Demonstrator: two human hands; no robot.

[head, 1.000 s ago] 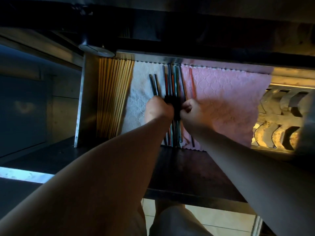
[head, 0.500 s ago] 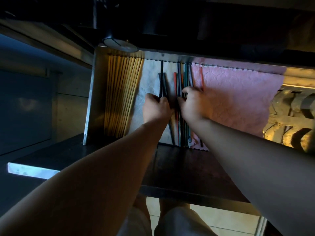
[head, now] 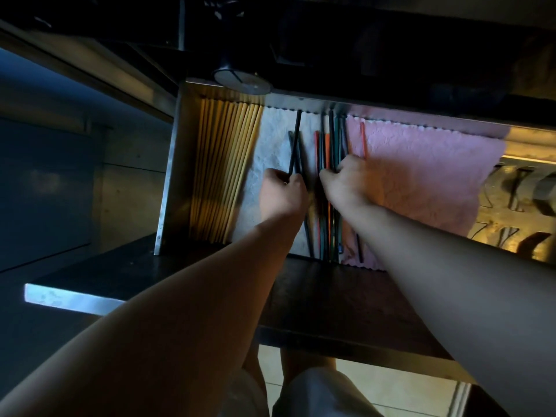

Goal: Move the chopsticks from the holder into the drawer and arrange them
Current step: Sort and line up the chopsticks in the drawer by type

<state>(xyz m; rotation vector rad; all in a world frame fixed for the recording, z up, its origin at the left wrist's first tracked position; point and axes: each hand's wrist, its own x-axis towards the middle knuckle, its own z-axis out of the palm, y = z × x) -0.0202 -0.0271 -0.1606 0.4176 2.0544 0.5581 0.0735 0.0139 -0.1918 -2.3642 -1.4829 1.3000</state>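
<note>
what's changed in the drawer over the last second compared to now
The left hand has drawn apart from the right hand and now has a grip on a black chopstick, slid out leftward from the mixed bunch and tilted over the white cloth. The yellow chopsticks and pink cloth stayed put.

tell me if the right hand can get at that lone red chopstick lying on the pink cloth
Probably yes. The red chopstick lies alone on the pink cloth, just past the right hand, with nothing over it. The hand is busy on the coloured chopsticks, though.
</note>
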